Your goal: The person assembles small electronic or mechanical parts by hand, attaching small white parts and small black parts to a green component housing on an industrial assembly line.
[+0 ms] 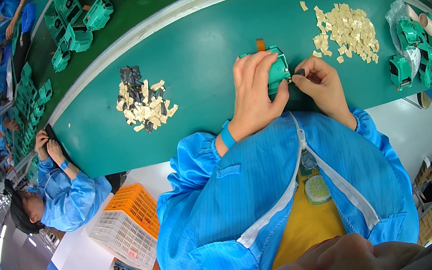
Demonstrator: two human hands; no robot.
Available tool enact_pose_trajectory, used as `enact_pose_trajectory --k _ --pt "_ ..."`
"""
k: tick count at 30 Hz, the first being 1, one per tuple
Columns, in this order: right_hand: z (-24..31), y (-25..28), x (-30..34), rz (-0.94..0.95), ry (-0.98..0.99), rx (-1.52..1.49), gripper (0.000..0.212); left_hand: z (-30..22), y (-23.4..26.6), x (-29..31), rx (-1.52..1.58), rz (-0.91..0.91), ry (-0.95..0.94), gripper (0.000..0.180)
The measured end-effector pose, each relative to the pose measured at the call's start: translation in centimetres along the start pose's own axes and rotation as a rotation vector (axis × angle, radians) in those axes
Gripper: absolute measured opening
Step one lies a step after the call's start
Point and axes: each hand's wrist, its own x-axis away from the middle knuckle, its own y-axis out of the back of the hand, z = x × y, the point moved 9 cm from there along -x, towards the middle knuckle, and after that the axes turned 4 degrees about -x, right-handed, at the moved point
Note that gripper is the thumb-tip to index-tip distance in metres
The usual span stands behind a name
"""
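Near the front edge of the green table, my left hand (253,89) is closed over a green plastic housing (278,74) and steadies it. An orange ribbon cable (260,45) sticks out from the housing's far side. My right hand (323,87) is at the housing's right edge, thumb and forefinger pinched together. Between those fingers shows a small black piece (300,72), close to the housing; whether it touches is too small to tell.
Cream-coloured pieces lie in a pile (352,29) at right. A mixed pile (147,103) of cream and black pieces lies left. More green housings (410,35) stand far right beside a plastic bag. Beyond a pale rail (158,27) are further housings. A co-worker's hands (49,147) rest at the left edge.
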Motion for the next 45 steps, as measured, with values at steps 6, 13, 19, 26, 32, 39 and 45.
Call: enact_pose_trajectory --k 6,13,19,26,32,39,45 --pt "0.0 -0.1 -0.2 -0.020 -0.005 0.051 0.018 0.1 -0.1 -0.1 -0.001 0.005 -0.001 0.059" --pt "-0.4 0.2 -0.4 -0.035 -0.002 0.101 0.018 0.1 -0.1 -0.2 -0.011 0.001 -0.007 0.057" --pt "-0.2 0.2 -0.4 -0.051 -0.003 0.120 0.017 0.2 -0.1 -0.2 -0.026 0.001 -0.008 0.056" --pt "-0.4 0.3 -0.4 -0.049 -0.009 0.128 0.017 0.1 -0.1 -0.2 -0.031 -0.004 0.000 0.056" --pt "-0.2 0.1 -0.5 -0.049 0.001 0.106 0.016 0.2 -0.1 -0.3 -0.042 -0.006 0.002 0.056" --pt "-0.1 0.7 -0.5 -0.050 0.001 0.188 0.016 0.2 -0.4 -0.2 -0.055 -0.004 -0.012 0.057" --pt "2.0 1.0 -0.5 -0.070 0.006 0.397 0.017 -0.3 0.0 -0.5 -0.071 0.004 0.001 0.061"
